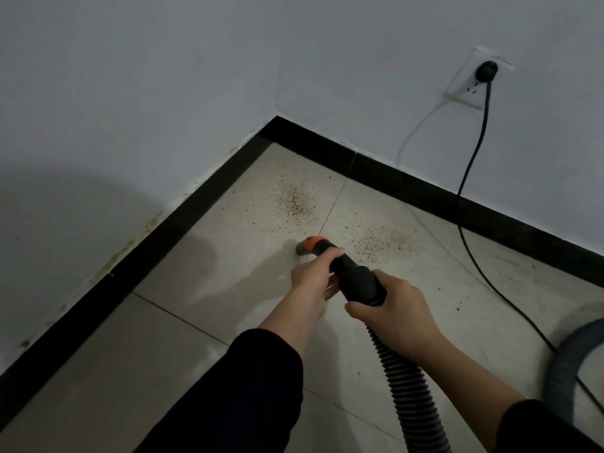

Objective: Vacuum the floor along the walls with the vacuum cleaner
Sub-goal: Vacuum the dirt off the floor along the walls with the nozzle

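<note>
Item 1, as I logged it: black plastic vacuum wand with an orange nozzle tip, angled down at the beige tiled floor near the room corner. I could not tell whether the tip touched the tile.

Item 2: left hand, fingers curled round the wand just behind the orange tip.

Item 3: right hand, fingers wrapped round the wand's thick rear cuff, where the black ribbed hose joined it.

Item 4: two patches of brown crumbs, one beyond the nozzle and one to its right.

Item 5: black skirting board below white walls.

Item 6: white wall socket holding a black plug. Its black cord ran down onto the floor, with a thin white wire beside it.

Item 7: grey hose, curving in at the right edge.
</note>
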Demonstrator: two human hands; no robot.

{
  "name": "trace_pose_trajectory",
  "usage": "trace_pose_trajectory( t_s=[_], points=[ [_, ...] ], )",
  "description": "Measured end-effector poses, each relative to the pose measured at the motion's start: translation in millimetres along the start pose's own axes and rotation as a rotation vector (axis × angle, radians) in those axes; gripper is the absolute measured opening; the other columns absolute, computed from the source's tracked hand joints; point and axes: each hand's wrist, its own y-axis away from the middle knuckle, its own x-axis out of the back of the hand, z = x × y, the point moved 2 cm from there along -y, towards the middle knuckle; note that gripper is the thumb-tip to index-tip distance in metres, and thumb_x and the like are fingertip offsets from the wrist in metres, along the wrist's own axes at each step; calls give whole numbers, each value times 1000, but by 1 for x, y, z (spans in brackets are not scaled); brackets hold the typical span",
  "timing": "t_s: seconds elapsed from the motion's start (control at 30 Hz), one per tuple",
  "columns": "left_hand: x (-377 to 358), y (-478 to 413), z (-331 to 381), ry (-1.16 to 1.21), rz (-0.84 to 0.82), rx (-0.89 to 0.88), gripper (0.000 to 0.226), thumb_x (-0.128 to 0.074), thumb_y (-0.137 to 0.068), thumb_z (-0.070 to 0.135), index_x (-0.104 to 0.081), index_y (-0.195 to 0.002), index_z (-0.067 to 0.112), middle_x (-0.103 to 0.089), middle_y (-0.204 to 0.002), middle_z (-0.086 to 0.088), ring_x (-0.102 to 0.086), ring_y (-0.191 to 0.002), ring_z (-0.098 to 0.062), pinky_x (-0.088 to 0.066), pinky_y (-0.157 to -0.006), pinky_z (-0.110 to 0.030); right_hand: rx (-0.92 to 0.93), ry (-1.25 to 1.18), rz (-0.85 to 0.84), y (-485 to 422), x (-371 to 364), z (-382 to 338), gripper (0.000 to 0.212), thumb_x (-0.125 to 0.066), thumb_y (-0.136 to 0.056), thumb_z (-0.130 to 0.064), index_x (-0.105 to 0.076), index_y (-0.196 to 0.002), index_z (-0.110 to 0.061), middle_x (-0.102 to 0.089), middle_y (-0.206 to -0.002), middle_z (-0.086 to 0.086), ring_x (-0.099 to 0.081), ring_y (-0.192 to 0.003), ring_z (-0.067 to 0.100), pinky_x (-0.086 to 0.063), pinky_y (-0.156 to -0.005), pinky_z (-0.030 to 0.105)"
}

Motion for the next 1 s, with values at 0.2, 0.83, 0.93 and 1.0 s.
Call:
trace_pose_trajectory(
  t_s=[0.2, 0.83, 0.93, 1.0],
  points=[
    [-8, 3, -9, -20, -1, -3, 40, -81, -77, 19, -64, -110, 3, -72, -97, -10, -72, -82, -23, -58, -56, -26, -35, -22, 21, 10, 5, 7, 25, -73, -72, -31, -60, -88, -17, -63, -71, 3, -59, -64, 19, -47, -55, 32],
    [-28, -7, -11, -58, -35, -13, 33, -80, -78, 19, -65, -104, 4, -72, -94, -9, -71, -83, -23, -59, -63, -28, -79, -52, 69, 2, 8, 21, 25, -72, -72, -30, -58, -86, -15, -60, -72, 5, -55, -63, 18, -41, -53, 28],
    [-30, -11, -7, -60, -33, -17, 28, -79, -79, 19, -65, -97, 5, -71, -92, -8, -71, -80, -22, -59, -63, -28, -74, -46, 74, -5, 7, 21, 24, -72, -72, -29, -58, -86, -16, -60, -72, 4, -53, -61, 16, -40, -51, 26],
    [-31, -14, -5, -66, -28, -19, 25, -79, -79, 19, -63, -94, 7, -70, -91, -7, -70, -77, -20, -58, -62, -26, -72, -47, 78, -8, 7, 20, 24, -72, -73, -29, -58, -87, -16, -60, -73, 4, -53, -61, 16, -39, -51, 24]
  ],
)
